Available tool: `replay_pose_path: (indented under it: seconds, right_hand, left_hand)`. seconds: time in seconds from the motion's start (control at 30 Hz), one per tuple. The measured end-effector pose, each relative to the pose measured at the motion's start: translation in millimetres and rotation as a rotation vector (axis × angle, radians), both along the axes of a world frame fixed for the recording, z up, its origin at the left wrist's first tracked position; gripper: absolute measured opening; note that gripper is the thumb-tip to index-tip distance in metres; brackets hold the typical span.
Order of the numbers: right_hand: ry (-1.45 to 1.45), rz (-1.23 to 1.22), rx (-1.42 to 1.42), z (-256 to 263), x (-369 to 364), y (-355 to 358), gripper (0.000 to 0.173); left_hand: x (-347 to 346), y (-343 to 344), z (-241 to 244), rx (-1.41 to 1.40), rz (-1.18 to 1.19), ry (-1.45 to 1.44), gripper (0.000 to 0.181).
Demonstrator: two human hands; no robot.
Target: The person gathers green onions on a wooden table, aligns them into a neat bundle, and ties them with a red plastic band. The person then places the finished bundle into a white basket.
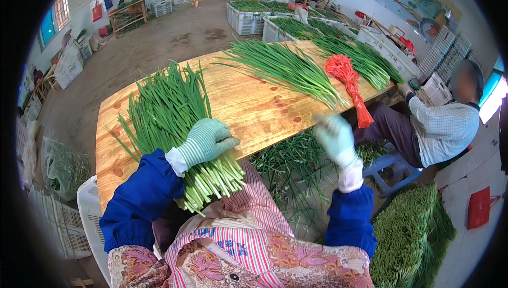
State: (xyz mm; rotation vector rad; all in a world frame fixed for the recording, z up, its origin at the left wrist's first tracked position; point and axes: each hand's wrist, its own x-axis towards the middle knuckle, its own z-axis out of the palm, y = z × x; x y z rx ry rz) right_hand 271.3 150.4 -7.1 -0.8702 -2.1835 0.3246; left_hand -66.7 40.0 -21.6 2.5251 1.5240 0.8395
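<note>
A thick bunch of Chinese chives (166,109) lies across the left part of the wooden table (246,117), its pale cut stems jutting over the near edge. Over those stems my left hand (208,139) is closed in a striped, pale green glove. My right hand (335,135), gloved alike, is blurred near the table's front edge; whether its fingers hold anything cannot be made out. Just beyond it lies a looser pile of chives (289,73), stems towards me. A bundle of red plastic ties (349,83) rests to the right of that pile and hangs over the edge.
At right a person (444,117) sits beside more chives (357,62) on the table. Fallen leaves (293,169) litter the floor below. Stacked bunches (408,232) stand at lower right, near a blue stool (393,171). White crates (246,22) of chives stand behind the table.
</note>
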Motion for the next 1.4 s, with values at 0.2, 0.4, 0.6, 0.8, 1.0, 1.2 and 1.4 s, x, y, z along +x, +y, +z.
replay_pose_path:
  seconds: [0.2,0.4,0.6,0.8,1.0,1.2,1.4]
  right_hand:
    - [-0.603,-0.809,0.211,23.1,3.3,113.6,0.022]
    - [0.409,-0.272,-0.120,0.4,-16.3,84.2,0.016]
    - [0.678,0.154,-0.612,-25.5,-61.0,-27.2,0.017]
    - [0.455,0.266,-0.593,-39.4,-85.4,-56.5,0.015]
    - [0.753,0.271,-0.802,-38.3,-83.6,-65.0,0.012]
    - [0.660,-0.004,-0.490,-52.2,-68.8,-79.0,0.007]
    - [-0.152,-0.284,-0.025,-90.3,11.0,-54.7,0.013]
  left_hand:
    - [3.9,-0.6,6.8,-0.033,0.078,0.060,0.037]
    - [-0.6,-3.8,0.0,-0.049,0.090,0.049,0.025]
    - [18.7,-4.2,9.3,-0.353,0.089,-0.774,0.030]
    - [57.6,-1.1,22.0,-0.745,0.033,-1.245,0.037]
    - [76.8,-21.6,38.8,-0.720,0.026,-1.132,0.038]
    - [88.8,-29.0,21.8,-0.716,0.060,-1.100,0.035]
    - [75.0,-33.6,33.4,-0.708,0.122,-1.199,0.031]
